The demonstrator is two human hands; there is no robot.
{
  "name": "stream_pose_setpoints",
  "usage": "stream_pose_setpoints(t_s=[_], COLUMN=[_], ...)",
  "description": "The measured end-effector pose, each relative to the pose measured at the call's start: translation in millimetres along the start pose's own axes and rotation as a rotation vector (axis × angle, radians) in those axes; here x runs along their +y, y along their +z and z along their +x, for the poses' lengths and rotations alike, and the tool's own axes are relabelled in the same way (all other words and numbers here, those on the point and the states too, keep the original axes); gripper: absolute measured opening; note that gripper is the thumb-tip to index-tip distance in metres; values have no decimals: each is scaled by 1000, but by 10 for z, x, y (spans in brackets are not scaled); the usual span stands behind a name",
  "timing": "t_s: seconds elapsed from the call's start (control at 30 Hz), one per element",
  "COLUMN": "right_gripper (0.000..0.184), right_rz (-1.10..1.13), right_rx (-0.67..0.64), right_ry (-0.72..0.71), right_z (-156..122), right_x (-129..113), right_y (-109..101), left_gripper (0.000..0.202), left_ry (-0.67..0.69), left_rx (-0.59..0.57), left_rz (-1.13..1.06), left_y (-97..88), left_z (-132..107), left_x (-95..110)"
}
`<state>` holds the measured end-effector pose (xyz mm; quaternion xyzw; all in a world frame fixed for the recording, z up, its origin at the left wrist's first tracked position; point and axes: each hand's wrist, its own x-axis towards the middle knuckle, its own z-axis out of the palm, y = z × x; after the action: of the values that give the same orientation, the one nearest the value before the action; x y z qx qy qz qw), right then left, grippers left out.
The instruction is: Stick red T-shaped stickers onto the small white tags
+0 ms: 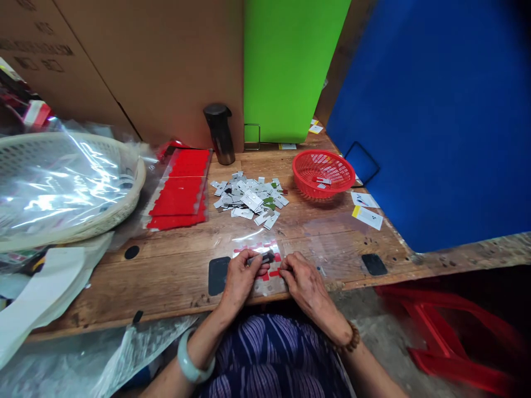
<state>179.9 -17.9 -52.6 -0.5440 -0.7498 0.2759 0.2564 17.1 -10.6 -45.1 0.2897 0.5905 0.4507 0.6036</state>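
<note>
My left hand (243, 275) pinches a small dark and silver piece (262, 257) over a clear plastic bag with a red printed strip (259, 247) at the near edge of the wooden table (174, 265). My right hand (299, 275) rests beside it with fingers curled, pressing on the bag's edge. Just beyond the hands lies a heap of small silver cards (249, 198).
A red mesh basket (323, 172) sits at right, red packets in clear sleeves (181, 188) at left, and a white wicker basket full of plastic bags (62, 188) at far left. A dark cup (219, 132) stands by cardboard boxes. A red stool (448, 337) is at lower right.
</note>
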Motion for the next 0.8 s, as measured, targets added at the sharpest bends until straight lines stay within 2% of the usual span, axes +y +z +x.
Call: stream_pose_setpoints(t_s=[0.1,0.23,0.47,0.63,0.8], right_gripper=[10,20,10,12,11], right_rz=[31,98,122,86,219], right_rx=[58,127,153,110,-3], right_ry=[-10,-3,30,48,15], right_z=[-45,-127,-90,-88,-155], right_x=[-10,2,-17,-65,-53], right_y=[36,115,154,105,15], left_gripper=[23,23,24,23,20], left_ry=[-6,-27,-92,-63,-50], left_rx=[7,23,18,40,52], left_rz=[-13,-51,-80,-72,-44], left_y=[7,7,-9,10,36], left_z=[3,0,-4,-3,-7], left_x=[1,15,36,32,23])
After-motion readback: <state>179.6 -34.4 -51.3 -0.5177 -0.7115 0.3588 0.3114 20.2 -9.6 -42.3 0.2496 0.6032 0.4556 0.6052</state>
